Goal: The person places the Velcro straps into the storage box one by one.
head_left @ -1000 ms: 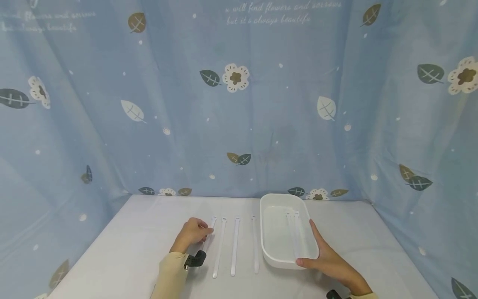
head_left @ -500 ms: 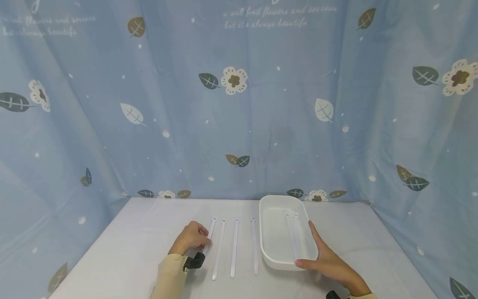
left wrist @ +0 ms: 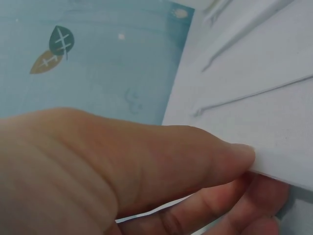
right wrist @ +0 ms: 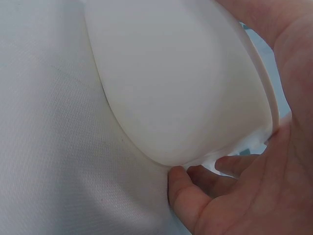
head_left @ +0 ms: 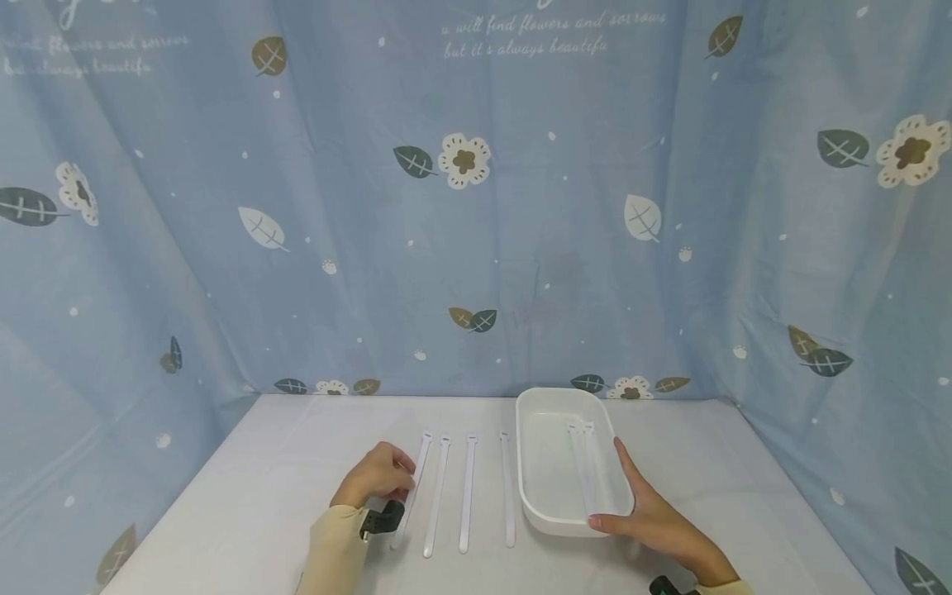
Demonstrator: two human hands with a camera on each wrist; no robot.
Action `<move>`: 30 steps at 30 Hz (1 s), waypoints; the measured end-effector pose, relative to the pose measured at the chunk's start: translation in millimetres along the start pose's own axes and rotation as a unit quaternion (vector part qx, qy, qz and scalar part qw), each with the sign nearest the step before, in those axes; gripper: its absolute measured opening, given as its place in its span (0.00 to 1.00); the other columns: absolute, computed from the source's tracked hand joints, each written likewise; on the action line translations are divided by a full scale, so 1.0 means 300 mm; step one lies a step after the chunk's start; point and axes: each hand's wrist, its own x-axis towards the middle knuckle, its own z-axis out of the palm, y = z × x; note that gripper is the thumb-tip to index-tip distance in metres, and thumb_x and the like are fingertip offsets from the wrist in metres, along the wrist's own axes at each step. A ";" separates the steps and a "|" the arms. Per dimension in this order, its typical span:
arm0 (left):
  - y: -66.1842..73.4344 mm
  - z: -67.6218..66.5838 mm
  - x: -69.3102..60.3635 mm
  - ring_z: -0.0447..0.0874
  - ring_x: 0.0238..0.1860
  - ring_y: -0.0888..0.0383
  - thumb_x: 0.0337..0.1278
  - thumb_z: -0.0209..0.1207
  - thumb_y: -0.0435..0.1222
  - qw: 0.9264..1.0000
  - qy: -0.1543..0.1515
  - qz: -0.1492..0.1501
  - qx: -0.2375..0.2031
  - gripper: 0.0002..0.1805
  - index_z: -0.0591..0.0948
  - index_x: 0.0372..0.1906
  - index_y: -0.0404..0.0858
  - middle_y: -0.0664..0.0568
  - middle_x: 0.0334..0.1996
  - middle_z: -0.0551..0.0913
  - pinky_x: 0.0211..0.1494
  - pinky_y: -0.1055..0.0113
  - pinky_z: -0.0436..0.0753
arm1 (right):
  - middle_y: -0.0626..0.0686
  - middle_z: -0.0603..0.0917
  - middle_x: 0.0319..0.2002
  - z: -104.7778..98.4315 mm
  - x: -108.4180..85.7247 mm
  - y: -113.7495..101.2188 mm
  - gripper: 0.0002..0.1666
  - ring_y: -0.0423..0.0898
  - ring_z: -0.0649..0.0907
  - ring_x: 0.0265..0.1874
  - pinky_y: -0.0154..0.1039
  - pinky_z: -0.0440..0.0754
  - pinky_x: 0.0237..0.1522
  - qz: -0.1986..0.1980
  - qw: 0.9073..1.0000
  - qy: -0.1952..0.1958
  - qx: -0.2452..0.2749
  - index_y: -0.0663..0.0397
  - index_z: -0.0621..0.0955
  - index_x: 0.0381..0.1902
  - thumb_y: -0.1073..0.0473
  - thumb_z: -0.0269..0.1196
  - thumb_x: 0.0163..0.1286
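My left hand (head_left: pixel 375 477) is at the leftmost white plastic strap (head_left: pixel 422 459), a long flat strip with a wider, slotted head at its far end. Thumb and fingers pinch its edge around the middle, as the left wrist view also shows. Three similar straps lie to its right: one close by (head_left: pixel 437 500), one in the middle (head_left: pixel 468 496), one near the box (head_left: pixel 508 496). My right hand (head_left: pixel 654 521) grips the near right corner of a white plastic box (head_left: pixel 546 471), thumb over the near rim, fingers along the side. Two straps (head_left: pixel 591 463) lean side by side inside it.
A white cloth (head_left: pixel 253 496) covers the table. Blue curtain with leaf and flower prints (head_left: pixel 372 248) hangs at the back and both sides, and the box stands close to it. A black wrist device (head_left: pixel 383 519) sits on my left wrist.
My left hand has slid slightly toward me and left along the strap, whose near end now shows below the wrist. The right hand and the box stay put.
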 end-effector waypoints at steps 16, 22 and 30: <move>-0.004 -0.018 0.011 0.80 0.22 0.58 0.51 0.62 0.26 0.999 0.009 0.003 -0.053 0.14 0.84 0.45 0.29 0.48 0.24 0.83 0.28 0.67 0.83 | 0.66 0.32 0.83 0.006 0.006 0.000 0.77 0.74 0.46 0.81 0.81 0.56 0.72 0.003 1.000 -0.002 0.005 0.45 0.29 0.83 0.47 0.74 0.62; 0.013 -0.029 0.007 0.80 0.24 0.57 0.54 0.61 0.25 0.997 0.009 0.007 -0.075 0.15 0.84 0.49 0.29 0.46 0.26 0.83 0.29 0.67 0.83 | 0.66 0.32 0.83 0.006 0.001 -0.002 0.77 0.74 0.46 0.81 0.81 0.57 0.72 0.006 1.000 0.001 0.007 0.45 0.28 0.83 0.47 0.75 0.62; 0.027 -0.036 0.008 0.83 0.29 0.56 0.59 0.61 0.26 0.994 0.018 0.011 -0.108 0.16 0.83 0.53 0.28 0.45 0.34 0.85 0.32 0.65 0.87 | 0.65 0.29 0.83 -0.003 0.002 0.001 0.78 0.74 0.41 0.81 0.82 0.51 0.72 0.010 1.000 -0.010 0.005 0.42 0.26 0.83 0.45 0.74 0.62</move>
